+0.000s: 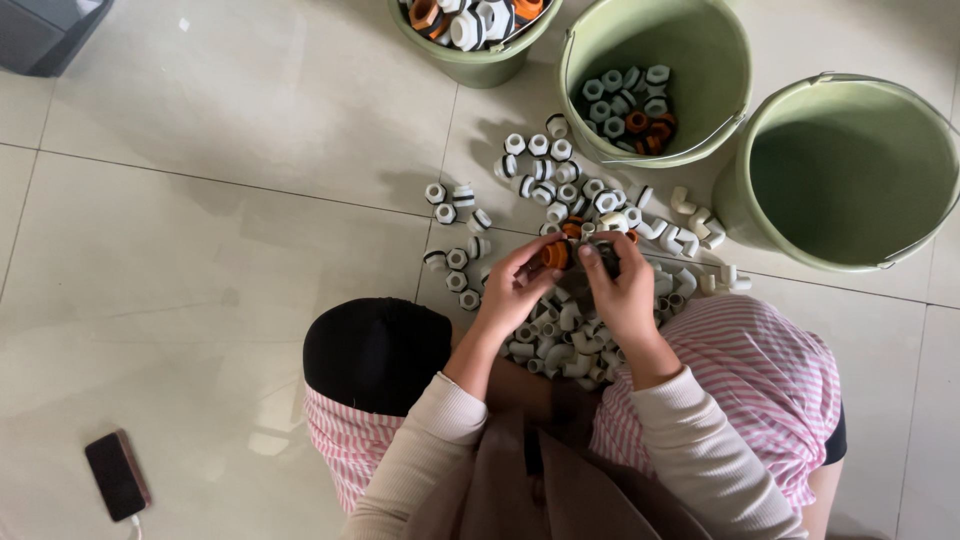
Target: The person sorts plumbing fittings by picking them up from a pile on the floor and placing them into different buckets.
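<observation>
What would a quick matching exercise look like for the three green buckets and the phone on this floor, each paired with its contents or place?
Things:
1. Middle bucket
2. Right bucket
3. Top-edge bucket
4. Phone

States:
A. Shows no fittings inside
B. Lies on the tiles at lower left
C. Thin layer of white and orange fittings at the bottom
D. Filled to the rim with fittings, partly cut off by the frame

Pairs: 1-C, 2-A, 3-D, 4-B

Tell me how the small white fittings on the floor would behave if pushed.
The white fittings look rigid, moulded and ring-shaped, so probably stiff and light. Those lying on their sides might roll on the glossy tiled floor; those sitting flat would likely slide.
</observation>
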